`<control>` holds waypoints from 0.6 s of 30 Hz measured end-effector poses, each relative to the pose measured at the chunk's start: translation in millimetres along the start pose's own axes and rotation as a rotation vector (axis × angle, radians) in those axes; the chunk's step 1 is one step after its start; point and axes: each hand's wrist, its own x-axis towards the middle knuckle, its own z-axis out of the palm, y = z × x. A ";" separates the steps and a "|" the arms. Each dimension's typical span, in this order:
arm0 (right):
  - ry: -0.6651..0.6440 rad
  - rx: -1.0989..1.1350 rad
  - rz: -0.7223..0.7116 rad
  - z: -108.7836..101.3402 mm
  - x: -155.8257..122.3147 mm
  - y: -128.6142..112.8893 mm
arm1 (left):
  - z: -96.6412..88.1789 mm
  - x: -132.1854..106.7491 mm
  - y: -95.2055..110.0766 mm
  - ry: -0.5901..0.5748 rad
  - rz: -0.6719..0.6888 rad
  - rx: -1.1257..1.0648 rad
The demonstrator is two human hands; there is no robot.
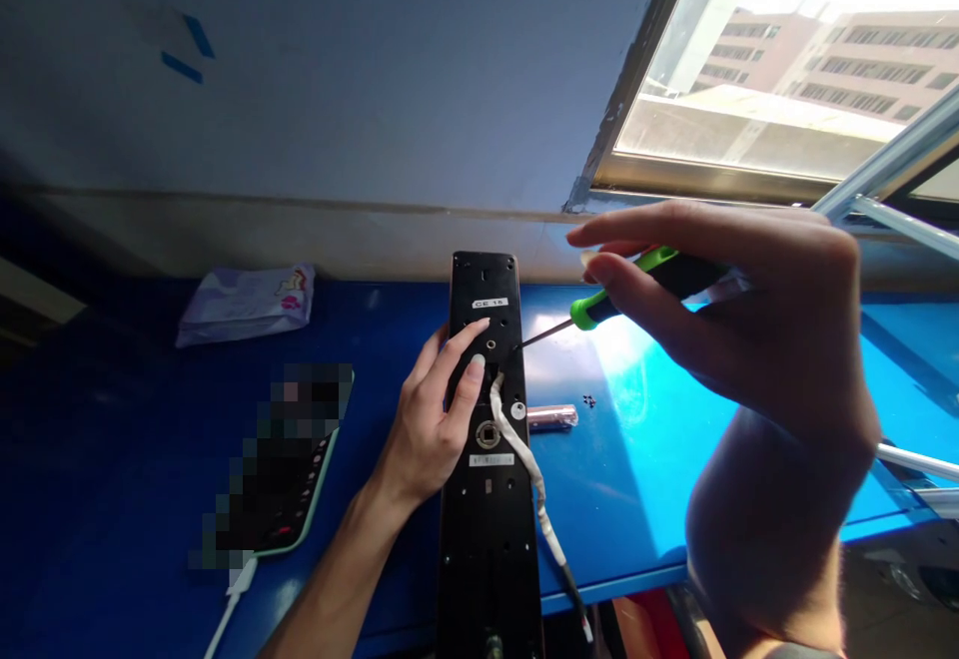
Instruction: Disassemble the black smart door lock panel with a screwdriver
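A long black panel (490, 529) with screw holes, white labels and a square-hole fitting runs lengthwise from the near table edge. My left hand (435, 419) grips its left side, with thumb and forefinger lying on the face. In my right hand (749, 310) is a screwdriver (591, 312) with a green and black handle, tilted, its grip partly hidden by the hand. The shaft's tip meets the panel near its right edge. A white-wrapped cable (524, 454) comes out of an opening in the panel and hangs along its right side.
Several small dark screws (589, 401) lie right of the panel, by a pinkish cylinder (552, 417). On the left are a phone (300, 509) with a white charging cable (234, 589) and a soft packet (247, 305). The blue table (599, 519) meets a wall; a window is at right.
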 end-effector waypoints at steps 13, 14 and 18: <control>0.005 -0.005 0.014 1.1 -0.1 -0.4 | -0.2 -0.3 -1.1 0.012 0.008 0.015; -0.007 0.019 -0.006 0.2 -0.2 -0.2 | -0.2 -0.2 -1.0 0.013 0.008 0.016; -0.033 0.084 -0.067 -1.0 -0.3 1.0 | -0.3 0.2 -0.6 0.009 0.001 0.007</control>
